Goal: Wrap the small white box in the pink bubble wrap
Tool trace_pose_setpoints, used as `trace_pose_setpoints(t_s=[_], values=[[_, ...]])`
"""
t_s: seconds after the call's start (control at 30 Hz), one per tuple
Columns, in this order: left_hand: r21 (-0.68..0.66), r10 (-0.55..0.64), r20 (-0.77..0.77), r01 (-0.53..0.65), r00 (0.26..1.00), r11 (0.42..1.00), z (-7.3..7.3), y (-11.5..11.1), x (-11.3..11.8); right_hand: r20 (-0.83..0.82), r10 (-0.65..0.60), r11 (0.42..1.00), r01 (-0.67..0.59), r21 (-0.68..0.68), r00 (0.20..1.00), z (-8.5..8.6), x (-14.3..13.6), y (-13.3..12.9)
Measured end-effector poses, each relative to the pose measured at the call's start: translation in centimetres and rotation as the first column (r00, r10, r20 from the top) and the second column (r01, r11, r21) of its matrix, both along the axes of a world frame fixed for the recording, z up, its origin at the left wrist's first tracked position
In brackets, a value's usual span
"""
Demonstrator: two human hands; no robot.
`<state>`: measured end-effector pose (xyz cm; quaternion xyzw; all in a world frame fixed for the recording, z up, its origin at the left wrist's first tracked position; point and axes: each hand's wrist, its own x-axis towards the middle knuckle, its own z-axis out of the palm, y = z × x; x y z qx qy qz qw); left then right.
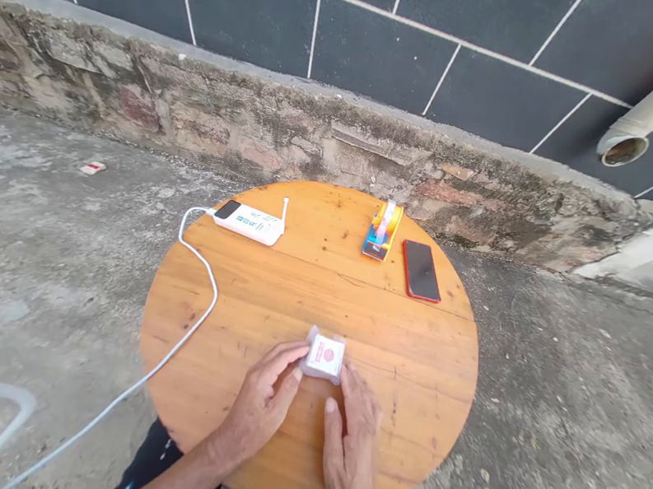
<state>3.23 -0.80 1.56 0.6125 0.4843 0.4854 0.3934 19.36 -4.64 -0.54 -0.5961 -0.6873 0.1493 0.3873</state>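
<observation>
A small white box with red print on top sits near the front middle of the round wooden table, wrapped in translucent plastic. My left hand is at its left side, with the index finger and thumb tips gripping the edge of the wrap. From the right, my right hand reaches the box with its fingertips against the side. The right thumb stands apart from those fingers, pointing forward in front of the box. The undersides of both hands are hidden.
The wooden table carries a white handheld device with a white cable running off to the lower left. At the back right are a tape dispenser and a red-edged phone. A stone-based wall stands behind.
</observation>
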Motion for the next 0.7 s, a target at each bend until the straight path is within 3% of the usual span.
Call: trace_pose_setpoints(t_s=[0.1, 0.2, 0.33, 0.47, 0.57, 0.63, 0.7], values=[[-0.006, -0.003, 0.017, 0.003, 1.000, 1.000, 0.0, 0.0, 0.0, 0.005, 0.054, 0.998, -0.054, -0.014, 0.999, 0.1, 0.2, 0.1], [-0.004, -0.006, 0.027, 0.006, 1.000, 1.000, -0.1, 0.2, 0.0, -0.100, 0.053, 0.996, -0.060, -0.069, 0.994, 0.5, 0.3, 0.0], [0.025, 0.023, 0.022, -0.024, 0.999, 0.999, -0.1, 0.2, -0.3, -0.347, -0.146, 0.987, 0.110, -0.121, 0.926, 0.8, 0.7, -0.2], [0.213, 0.084, -0.098, -0.062, 0.992, 0.975, 0.5, -2.2, 0.0, -0.417, -0.231, 0.973, 0.212, -0.092, 0.879, 0.7, 0.8, 0.0], [0.332, -0.092, -0.236, 0.169, 0.967, 0.928, 1.1, -5.2, 1.4, -0.414, -0.246, 0.968, 0.242, -0.061, 0.876, 0.6, 0.4, 0.2], [0.331, -0.294, -0.368, 0.420, 0.882, 0.845, 1.2, -6.8, 2.7, -0.418, -0.261, 0.964, 0.258, -0.065, 0.870, 0.6, 0.1, 0.3], [0.312, -0.404, -0.466, 0.574, 0.787, 0.758, 1.1, -7.7, 4.2, -0.442, -0.283, 0.958, 0.272, -0.088, 0.851, 0.4, -0.2, 0.3]])
